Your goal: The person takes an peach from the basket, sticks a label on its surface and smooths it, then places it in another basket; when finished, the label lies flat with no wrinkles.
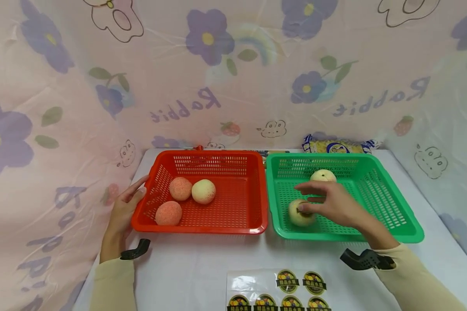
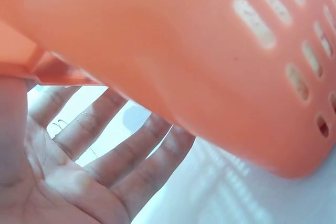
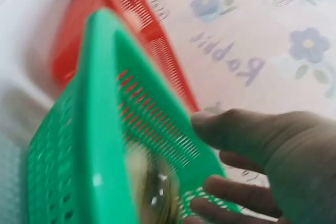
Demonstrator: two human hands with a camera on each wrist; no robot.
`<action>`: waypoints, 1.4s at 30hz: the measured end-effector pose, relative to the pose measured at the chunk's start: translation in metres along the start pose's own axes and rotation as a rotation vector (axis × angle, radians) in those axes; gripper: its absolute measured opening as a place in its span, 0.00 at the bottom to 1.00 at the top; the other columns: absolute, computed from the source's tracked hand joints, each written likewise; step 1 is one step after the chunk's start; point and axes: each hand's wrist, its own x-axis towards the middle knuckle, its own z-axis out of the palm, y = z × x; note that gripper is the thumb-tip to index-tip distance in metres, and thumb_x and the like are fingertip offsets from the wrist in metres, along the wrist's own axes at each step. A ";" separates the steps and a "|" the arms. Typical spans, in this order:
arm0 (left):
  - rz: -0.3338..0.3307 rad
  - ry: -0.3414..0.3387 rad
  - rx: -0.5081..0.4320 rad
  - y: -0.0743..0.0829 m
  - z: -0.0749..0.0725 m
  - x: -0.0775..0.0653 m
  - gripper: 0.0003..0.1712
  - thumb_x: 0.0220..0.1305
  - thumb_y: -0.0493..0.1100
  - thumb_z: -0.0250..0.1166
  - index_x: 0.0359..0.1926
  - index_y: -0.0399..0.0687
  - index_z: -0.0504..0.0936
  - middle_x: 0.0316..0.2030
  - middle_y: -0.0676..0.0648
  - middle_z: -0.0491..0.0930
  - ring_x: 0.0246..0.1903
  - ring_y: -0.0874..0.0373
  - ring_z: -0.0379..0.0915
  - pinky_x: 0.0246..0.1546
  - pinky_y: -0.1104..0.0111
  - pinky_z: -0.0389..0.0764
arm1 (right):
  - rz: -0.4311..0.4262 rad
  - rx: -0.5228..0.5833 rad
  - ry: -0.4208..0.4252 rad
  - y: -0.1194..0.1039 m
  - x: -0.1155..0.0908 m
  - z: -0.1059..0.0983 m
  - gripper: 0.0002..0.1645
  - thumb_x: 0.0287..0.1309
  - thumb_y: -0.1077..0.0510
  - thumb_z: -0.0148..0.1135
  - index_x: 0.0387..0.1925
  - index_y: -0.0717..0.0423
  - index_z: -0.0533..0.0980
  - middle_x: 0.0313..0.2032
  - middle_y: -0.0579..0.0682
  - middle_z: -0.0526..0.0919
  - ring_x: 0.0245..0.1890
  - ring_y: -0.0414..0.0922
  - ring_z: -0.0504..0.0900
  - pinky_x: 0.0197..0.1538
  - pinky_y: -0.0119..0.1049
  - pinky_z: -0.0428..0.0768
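At the left rim of the red basket (image 1: 202,230), my left hand (image 1: 123,211) rests with its fingers stretched along the outer wall. Inside that basket lie two pinkish peaches (image 1: 169,213) and one pale peach (image 1: 204,191). My right hand (image 1: 331,203) hovers over the green basket (image 1: 389,190), thumb and fingers apart and nothing between them. Just beside its fingertips sits a pale peach (image 1: 299,217) with a dark round sticker (image 1: 305,211) on it. Another pale peach (image 1: 323,175) lies behind, partly covered by the hand.
A clear sheet of round fruit stickers (image 1: 278,290) lies on the white table (image 1: 187,268) in front of the baskets. Behind the green basket is a yellow and blue packet (image 1: 336,146). Printed cloth (image 1: 249,86) encloses the back and sides.
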 end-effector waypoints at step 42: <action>0.002 0.013 -0.013 -0.005 0.001 0.000 0.32 0.70 0.57 0.61 0.73 0.68 0.68 0.72 0.53 0.67 0.58 0.56 0.78 0.51 0.62 0.83 | -0.060 -0.403 -0.421 -0.127 0.209 0.162 0.24 0.49 0.44 0.78 0.43 0.49 0.78 0.36 0.44 0.82 0.38 0.44 0.78 0.41 0.35 0.80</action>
